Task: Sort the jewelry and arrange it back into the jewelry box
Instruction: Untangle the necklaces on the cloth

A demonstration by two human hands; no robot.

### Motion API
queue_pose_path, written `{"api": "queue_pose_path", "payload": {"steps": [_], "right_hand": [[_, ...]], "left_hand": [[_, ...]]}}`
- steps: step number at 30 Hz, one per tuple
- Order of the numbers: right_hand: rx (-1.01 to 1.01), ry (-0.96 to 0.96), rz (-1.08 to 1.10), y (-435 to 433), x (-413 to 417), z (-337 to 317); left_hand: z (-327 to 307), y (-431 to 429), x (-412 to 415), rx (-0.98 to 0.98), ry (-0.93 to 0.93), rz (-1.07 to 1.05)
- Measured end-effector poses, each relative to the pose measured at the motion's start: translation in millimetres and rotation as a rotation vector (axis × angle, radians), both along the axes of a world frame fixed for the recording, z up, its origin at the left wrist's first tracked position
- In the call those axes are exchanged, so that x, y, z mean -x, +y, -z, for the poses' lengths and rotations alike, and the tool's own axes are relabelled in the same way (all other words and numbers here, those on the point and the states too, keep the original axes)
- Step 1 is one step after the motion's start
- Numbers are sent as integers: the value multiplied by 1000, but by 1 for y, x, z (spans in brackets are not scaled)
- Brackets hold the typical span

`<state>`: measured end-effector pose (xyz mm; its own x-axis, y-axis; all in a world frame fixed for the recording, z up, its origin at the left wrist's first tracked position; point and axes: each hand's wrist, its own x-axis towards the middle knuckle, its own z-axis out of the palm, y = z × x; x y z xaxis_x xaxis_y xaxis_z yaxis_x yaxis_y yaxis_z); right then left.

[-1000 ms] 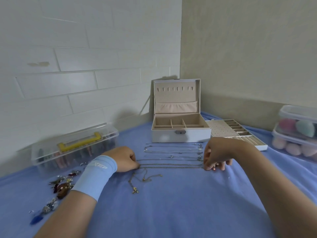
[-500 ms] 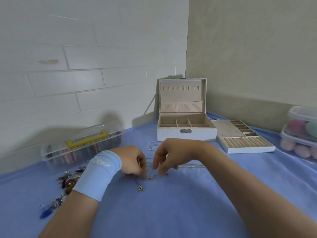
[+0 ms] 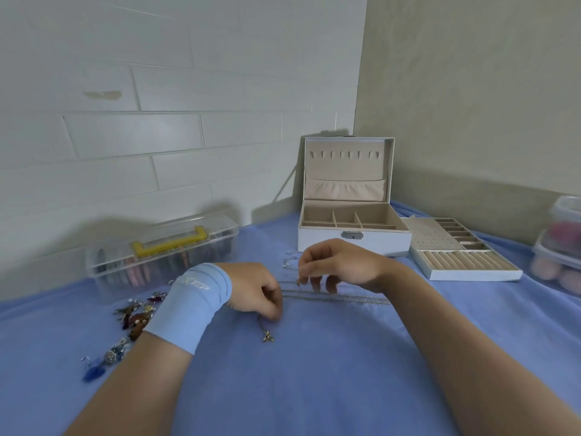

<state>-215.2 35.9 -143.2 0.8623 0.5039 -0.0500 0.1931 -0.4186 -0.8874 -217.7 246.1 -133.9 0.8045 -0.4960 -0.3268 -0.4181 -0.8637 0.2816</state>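
Necklace (image 3: 268, 336) on bench (image 3: 314, 388); left hand (image 3: 254, 292) fingers clamped on its chain, right hand (image 3: 342, 265) fingers pinching a chain end (image 3: 298, 281) near jewelry box (image 3: 352, 239).

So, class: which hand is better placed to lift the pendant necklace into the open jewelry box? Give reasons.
Probably right. The right hand hovers just in front of the jewelry box, pinching the chain; the left hand holds it farther away, by the pendant.
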Motion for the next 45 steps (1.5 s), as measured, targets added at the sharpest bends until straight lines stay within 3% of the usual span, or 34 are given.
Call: {"api": "queue_pose_path", "payload": {"steps": [2,5,8,11,25,29,33,38,45], "right_hand": [[-202,52,16,-2,-3,0],[-360,57,23,-1,-3,-1],[-437,37,3,2,-2,-4],[-429,-30,25,2,-3,-6],[-414,9,100,4,3,-5],[-446,23,92,9,3,-1],[-493,126,33,13,0,7],[-642,194,61,9,-1,5],[-475,127,128,8,-2,8]], "left_hand": [[-4,3,-1,114,40,-8],[-7,3,-2,535,89,-106],[-4,-2,-3,968,110,-144],[-3,-7,1,1196,254,-123],[-9,-6,4,1084,149,-268],[-7,-8,2,950,-34,-268],[-6,-10,-1,996,-216,-245],[-5,-9,2,1045,-173,-281],[-6,-5,-1,1049,-181,-276]]}}
